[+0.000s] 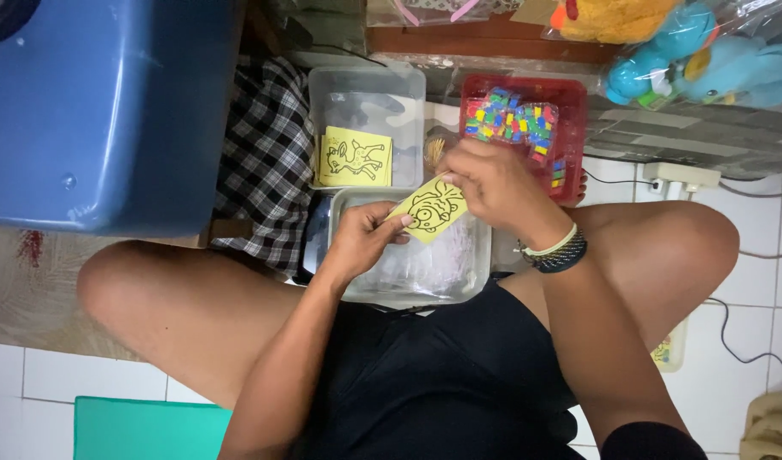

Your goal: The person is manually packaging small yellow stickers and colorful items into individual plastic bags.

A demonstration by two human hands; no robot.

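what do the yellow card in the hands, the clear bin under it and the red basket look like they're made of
Yellow card: looks like thin card or paper, matte, with a black line drawing; it stays flat while pinched by the left hand and right hand.
Clear bin: translucent plastic, slightly glossy; its contents show through the wall.
Red basket: likely moulded plastic, with an even colour and a smooth rim.
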